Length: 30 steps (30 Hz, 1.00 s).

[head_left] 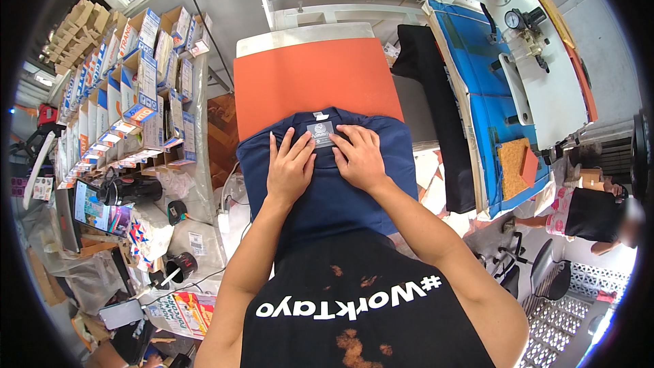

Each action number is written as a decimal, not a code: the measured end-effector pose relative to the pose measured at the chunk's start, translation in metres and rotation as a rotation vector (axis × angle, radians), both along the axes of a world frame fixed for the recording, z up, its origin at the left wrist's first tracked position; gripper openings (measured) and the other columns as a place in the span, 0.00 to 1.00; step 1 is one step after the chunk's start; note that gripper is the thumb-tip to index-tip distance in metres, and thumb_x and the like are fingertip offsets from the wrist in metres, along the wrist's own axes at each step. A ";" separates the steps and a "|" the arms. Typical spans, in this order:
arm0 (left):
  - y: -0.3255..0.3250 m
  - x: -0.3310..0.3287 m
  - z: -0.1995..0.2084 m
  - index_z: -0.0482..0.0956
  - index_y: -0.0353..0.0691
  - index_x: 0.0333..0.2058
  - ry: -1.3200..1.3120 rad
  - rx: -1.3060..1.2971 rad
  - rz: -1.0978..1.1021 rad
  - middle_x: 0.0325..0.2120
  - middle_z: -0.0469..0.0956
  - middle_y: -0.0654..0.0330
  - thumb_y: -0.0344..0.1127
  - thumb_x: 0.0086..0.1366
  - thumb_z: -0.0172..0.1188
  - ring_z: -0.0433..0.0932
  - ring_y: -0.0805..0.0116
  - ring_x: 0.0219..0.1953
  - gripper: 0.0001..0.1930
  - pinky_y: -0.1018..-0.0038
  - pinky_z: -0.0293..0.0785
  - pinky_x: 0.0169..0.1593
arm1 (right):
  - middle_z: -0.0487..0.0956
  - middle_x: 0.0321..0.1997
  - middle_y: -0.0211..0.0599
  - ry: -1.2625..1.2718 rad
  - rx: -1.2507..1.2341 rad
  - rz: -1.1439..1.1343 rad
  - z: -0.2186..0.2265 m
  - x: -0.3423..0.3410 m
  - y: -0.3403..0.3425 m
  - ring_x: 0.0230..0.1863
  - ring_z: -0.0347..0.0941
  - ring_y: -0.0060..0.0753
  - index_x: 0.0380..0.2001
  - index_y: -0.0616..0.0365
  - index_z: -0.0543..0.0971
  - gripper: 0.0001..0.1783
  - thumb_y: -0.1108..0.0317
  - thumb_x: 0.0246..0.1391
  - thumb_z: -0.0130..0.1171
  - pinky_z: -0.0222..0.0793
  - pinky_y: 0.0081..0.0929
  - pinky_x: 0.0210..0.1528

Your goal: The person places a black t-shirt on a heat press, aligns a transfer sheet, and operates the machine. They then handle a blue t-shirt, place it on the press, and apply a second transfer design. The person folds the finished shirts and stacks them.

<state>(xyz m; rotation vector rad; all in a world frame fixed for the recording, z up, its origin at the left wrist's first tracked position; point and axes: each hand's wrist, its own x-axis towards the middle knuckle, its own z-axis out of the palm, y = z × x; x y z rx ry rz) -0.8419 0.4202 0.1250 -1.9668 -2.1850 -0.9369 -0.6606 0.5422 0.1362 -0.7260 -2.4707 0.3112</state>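
A navy blue shirt (332, 201) lies spread over an orange press pad (313, 76), its collar toward the far side. On the shirt just inside the neckline sits a small grey rectangular label or transfer piece (319, 129) with a pale print. My left hand (289, 172) rests flat on the shirt, fingers spread, the fingertips touching the label's left edge. From the other side my right hand (361, 161) lies with its fingers apart and its fingertips at the right edge. Whether the label is stuck down or loose, I cannot tell.
Right of the pad stands a machine with a blue padded board (477, 61), a pressure gauge (513, 20) and a hanging black cloth (443, 123). Cardboard bins (129, 95), a laptop (95, 206) and a black mug (181, 267) crowd the left. Another person (593, 215) is at far right.
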 end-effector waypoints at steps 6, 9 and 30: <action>-0.001 0.000 0.000 0.87 0.41 0.53 -0.015 0.002 0.002 0.61 0.81 0.60 0.36 0.68 0.68 0.72 0.48 0.71 0.16 0.34 0.54 0.76 | 0.81 0.61 0.35 0.009 -0.008 -0.004 0.000 0.000 -0.001 0.64 0.75 0.42 0.53 0.50 0.86 0.18 0.64 0.58 0.68 0.64 0.48 0.68; -0.001 0.001 0.000 0.87 0.41 0.53 -0.032 0.004 0.009 0.62 0.80 0.58 0.35 0.68 0.68 0.71 0.47 0.70 0.16 0.34 0.54 0.76 | 0.81 0.61 0.35 0.006 -0.008 0.001 0.001 0.000 0.000 0.63 0.75 0.43 0.53 0.49 0.86 0.18 0.65 0.59 0.68 0.64 0.48 0.67; -0.001 0.001 0.003 0.87 0.39 0.54 -0.058 0.000 0.017 0.63 0.80 0.55 0.33 0.67 0.69 0.72 0.46 0.71 0.17 0.37 0.55 0.76 | 0.81 0.60 0.35 0.005 -0.012 0.002 0.003 0.000 -0.002 0.63 0.75 0.43 0.52 0.49 0.87 0.18 0.65 0.59 0.68 0.64 0.48 0.67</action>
